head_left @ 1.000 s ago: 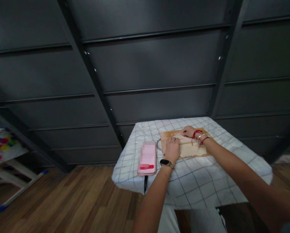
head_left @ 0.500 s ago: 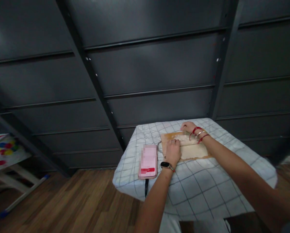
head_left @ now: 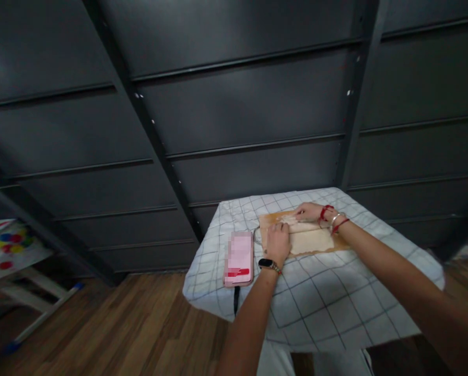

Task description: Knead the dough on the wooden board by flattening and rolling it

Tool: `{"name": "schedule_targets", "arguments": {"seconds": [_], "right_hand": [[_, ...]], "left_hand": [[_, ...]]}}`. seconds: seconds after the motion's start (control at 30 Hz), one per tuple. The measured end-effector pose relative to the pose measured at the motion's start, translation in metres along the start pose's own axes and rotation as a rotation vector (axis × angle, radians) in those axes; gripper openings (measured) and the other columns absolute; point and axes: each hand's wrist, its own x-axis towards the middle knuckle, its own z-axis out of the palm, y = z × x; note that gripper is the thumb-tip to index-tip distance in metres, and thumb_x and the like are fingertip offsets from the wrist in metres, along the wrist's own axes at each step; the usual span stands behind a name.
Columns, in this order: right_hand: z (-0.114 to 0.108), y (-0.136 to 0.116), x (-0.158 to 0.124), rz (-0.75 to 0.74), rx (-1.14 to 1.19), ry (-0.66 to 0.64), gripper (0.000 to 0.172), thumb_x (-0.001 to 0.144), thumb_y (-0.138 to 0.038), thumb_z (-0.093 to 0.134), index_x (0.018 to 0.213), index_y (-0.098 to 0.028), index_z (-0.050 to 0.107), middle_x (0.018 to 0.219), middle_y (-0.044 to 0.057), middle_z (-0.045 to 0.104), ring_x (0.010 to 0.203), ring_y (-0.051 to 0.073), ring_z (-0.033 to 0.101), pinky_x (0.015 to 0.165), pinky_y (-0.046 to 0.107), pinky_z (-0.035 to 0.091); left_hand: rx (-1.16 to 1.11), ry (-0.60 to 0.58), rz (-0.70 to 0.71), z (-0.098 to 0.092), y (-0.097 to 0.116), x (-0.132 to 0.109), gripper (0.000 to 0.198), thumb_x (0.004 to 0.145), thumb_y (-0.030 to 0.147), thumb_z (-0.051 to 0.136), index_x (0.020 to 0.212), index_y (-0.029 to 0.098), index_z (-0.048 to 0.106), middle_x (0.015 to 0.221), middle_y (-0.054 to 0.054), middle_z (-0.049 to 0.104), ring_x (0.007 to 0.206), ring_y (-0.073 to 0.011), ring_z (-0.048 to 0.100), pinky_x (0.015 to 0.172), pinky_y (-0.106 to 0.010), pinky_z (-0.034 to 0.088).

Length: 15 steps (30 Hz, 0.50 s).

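A flat pale sheet of dough (head_left: pixel 312 240) lies on a wooden board (head_left: pixel 341 244) on a small table covered with a white checked cloth (head_left: pixel 316 297). My left hand (head_left: pixel 278 243), with a black band at the wrist, presses on the dough's left end. My right hand (head_left: pixel 308 212), with red and silver bracelets, rests on the dough's far edge, where it looks rolled up into a ridge. Neither hand lifts anything.
A pink phone (head_left: pixel 239 258) lies on the cloth left of the board, with a dark cord hanging off the table edge. A dark metal wall stands close behind. Wooden floor lies to the left, with a colourful spotted item (head_left: pixel 4 249) on a white frame.
My right hand has shifted a little along the dough's far edge, away then back toward the near side. The left hand stays on the left end. The view has drifted slightly.
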Motion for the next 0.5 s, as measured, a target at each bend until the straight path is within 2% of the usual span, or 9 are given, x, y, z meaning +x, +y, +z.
{"name": "schedule_targets", "arguments": {"seconds": [0.07, 0.13, 0.27, 0.5], "right_hand": [[0.007, 0.002, -0.005, 0.023, -0.059, -0.029, 0.025, 0.074, -0.035, 0.063, 0.074, -0.01, 0.07, 0.074, 0.004, 0.067, 0.069, 0.017, 0.059, 0.065, 0.025, 0.044], [0.016, 0.003, -0.011, 0.024, -0.154, 0.02, 0.022, 0.071, -0.029, 0.062, 0.078, -0.011, 0.072, 0.078, 0.006, 0.069, 0.071, 0.017, 0.059, 0.065, 0.024, 0.043], [0.027, 0.002, -0.021, -0.016, -0.268, 0.192, 0.025, 0.075, -0.023, 0.058, 0.092, -0.011, 0.072, 0.094, 0.01, 0.069, 0.086, 0.018, 0.059, 0.075, 0.024, 0.042], [0.034, 0.002, -0.024, 0.02, -0.31, 0.262, 0.022, 0.076, -0.021, 0.06, 0.093, -0.012, 0.072, 0.095, 0.009, 0.069, 0.089, 0.019, 0.06, 0.08, 0.026, 0.041]], "left_hand": [[0.0, 0.008, 0.001, 0.0, 0.0, 0.0, 0.024, 0.08, 0.006, 0.045, 0.102, 0.012, 0.056, 0.104, -0.011, 0.059, 0.099, -0.0241, 0.051, 0.089, -0.037, 0.039], [-0.001, 0.003, -0.002, -0.002, 0.001, 0.001, 0.024, 0.08, 0.006, 0.045, 0.101, 0.012, 0.056, 0.104, -0.011, 0.059, 0.1, -0.024, 0.051, 0.089, -0.037, 0.039], [-0.012, -0.02, -0.015, -0.004, 0.002, 0.001, 0.024, 0.078, 0.004, 0.048, 0.1, 0.013, 0.055, 0.105, -0.011, 0.058, 0.102, -0.0234, 0.05, 0.091, -0.036, 0.038], [0.005, -0.032, -0.024, -0.01, 0.004, 0.001, 0.022, 0.08, 0.006, 0.047, 0.098, 0.014, 0.056, 0.102, -0.011, 0.058, 0.099, -0.0232, 0.05, 0.089, -0.036, 0.039]]}}
